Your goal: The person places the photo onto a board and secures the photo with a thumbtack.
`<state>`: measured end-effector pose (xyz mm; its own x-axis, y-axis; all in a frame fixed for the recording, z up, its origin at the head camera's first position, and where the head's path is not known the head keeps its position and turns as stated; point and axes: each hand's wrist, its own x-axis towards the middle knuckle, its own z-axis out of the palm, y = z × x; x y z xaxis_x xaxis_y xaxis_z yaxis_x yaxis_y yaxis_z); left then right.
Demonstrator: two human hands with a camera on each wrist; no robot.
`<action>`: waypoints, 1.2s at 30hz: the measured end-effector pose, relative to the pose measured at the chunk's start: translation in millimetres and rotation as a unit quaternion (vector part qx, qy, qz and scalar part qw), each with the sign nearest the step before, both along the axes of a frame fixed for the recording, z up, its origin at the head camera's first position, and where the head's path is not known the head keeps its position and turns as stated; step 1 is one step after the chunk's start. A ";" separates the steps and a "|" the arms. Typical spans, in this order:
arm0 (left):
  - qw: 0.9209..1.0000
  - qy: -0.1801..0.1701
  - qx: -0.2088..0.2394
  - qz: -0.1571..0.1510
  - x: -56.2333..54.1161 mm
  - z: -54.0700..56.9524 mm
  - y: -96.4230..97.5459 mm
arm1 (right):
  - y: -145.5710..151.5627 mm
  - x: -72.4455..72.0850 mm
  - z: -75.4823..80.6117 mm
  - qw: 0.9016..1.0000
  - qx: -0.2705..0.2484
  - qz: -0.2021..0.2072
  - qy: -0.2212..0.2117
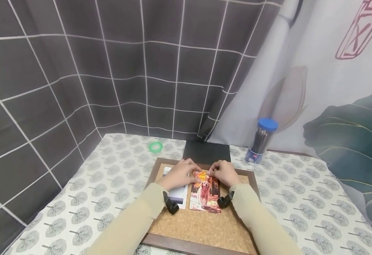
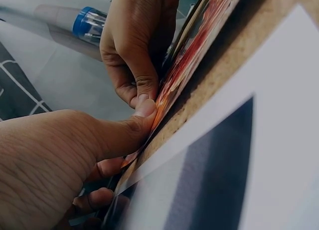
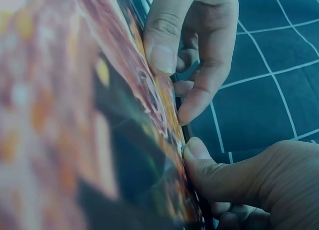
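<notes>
A photo of a golden dog among autumn colours [image 1: 204, 194] lies over a wood-framed cork board [image 1: 186, 223]. With thumb and fingers my left hand [image 1: 181, 174] pinches its top edge toward the left. My right hand [image 1: 225, 173] pinches the same edge toward the right. In the left wrist view, the left thumb [image 2: 124, 132] almost meets the right hand [image 2: 137, 45]. From the right wrist, the photo [image 3: 124, 140] fills the left side, the right thumb [image 3: 209, 170] presses its edge, and the left hand's fingertips are partly hidden behind it.
Left of the dog photo, a second photo with a white border [image 1: 180, 194] lies on the cork. Behind the board are a black flat sheet [image 1: 206, 151] and a green tape ring [image 1: 155, 147]. A blue-lidded tube of pencils [image 1: 260, 141] stands at the back right.
</notes>
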<state>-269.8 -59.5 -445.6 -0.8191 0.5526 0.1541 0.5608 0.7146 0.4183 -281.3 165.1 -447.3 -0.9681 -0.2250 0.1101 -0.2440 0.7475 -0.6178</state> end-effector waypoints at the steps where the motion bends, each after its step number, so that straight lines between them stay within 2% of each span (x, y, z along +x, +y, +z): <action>1: 1.000 0.001 0.000 0.001 -0.3 0.5 -0.2 | -0.4 -0.4 0.2 1.000 0.003 0.001 0.005; 6: 1.000 -0.006 -0.001 0.000 -0.1 1.6 -0.8 | -0.5 -1.8 -0.7 1.000 0.015 0.008 0.011; 10: 1.000 -0.009 0.003 -0.001 -1.6 -2.6 -1.0 | 4.3 -3.0 -4.4 1.000 0.009 0.025 0.002; 15: 1.000 0.004 -0.001 -0.003 -7.0 -6.6 -1.4 | 12.2 -6.9 -6.4 0.999 -0.018 0.039 0.005; 20: 1.000 -0.002 -0.001 -0.002 -7.0 -3.7 -1.5 | 15.3 -9.2 -7.0 0.998 -0.046 0.043 0.002; 28: 1.000 -0.004 -0.006 0.001 -5.5 -0.6 -1.4 | 14.1 -8.0 -5.9 0.998 -0.041 0.044 0.009; 36: 1.000 -0.009 -0.002 0.001 -6.5 -2.9 -1.4 | 12.6 -7.3 -6.3 0.998 -0.033 0.046 0.007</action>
<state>-276.3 -60.9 -448.5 -0.8224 0.5520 0.1378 0.5524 0.7168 0.4254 -288.6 177.7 -453.6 -0.9423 -0.3040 0.1403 -0.3177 0.6792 -0.6616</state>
